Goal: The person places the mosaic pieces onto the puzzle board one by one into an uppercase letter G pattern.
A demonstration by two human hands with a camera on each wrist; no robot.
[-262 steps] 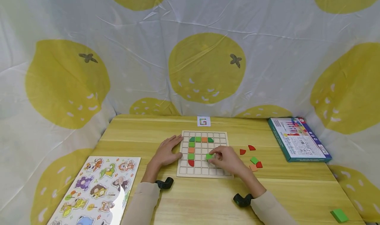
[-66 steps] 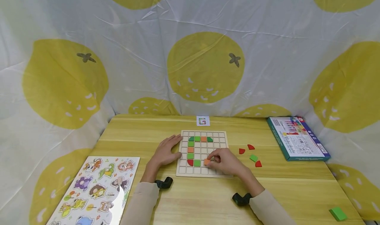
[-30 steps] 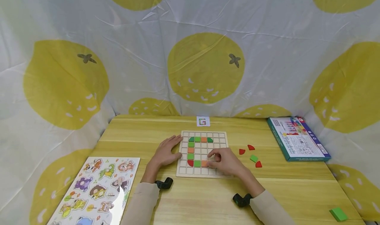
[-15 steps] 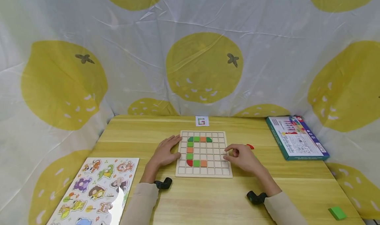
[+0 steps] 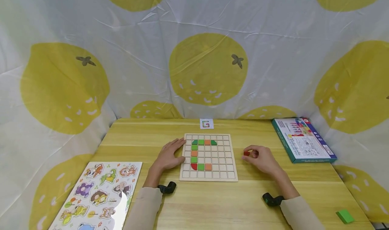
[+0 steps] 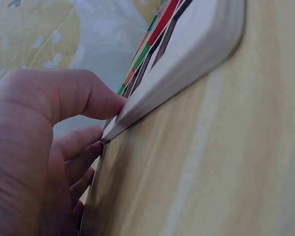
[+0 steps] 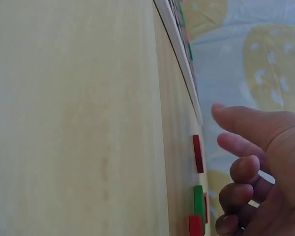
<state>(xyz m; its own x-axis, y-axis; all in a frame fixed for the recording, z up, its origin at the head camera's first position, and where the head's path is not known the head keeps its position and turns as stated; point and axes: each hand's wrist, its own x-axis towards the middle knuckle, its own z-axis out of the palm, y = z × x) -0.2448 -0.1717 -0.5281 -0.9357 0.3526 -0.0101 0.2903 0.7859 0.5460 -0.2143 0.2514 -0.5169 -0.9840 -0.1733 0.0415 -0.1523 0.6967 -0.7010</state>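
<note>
A square wooden grid board [image 5: 220,156] lies mid-table with green, orange and red tiles [image 5: 201,167] in its cells. My left hand [image 5: 168,156] rests at its left edge with extended fingers; in the left wrist view the thumb of that left hand [image 6: 49,118] touches the board's side. Right of the board, my right hand [image 5: 262,160] is at a red quarter-circle tile [image 5: 246,153], seen between thumb and index finger. From the right wrist, the red tile [image 7: 197,153] lies on the table, apart from the thumb. A green tile [image 7: 198,199] and other red pieces lie beside it.
A small card with a coloured pattern [image 5: 206,123] lies behind the board. A game box [image 5: 304,140] stands at the back right. An animal picture board [image 5: 100,193] lies at the front left, and a green block [image 5: 345,216] at the front right.
An orange tile was let go in the board's lower row. My right hand then moved right, off the board, to the loose red tile. My left hand stayed at the board's edge.
</note>
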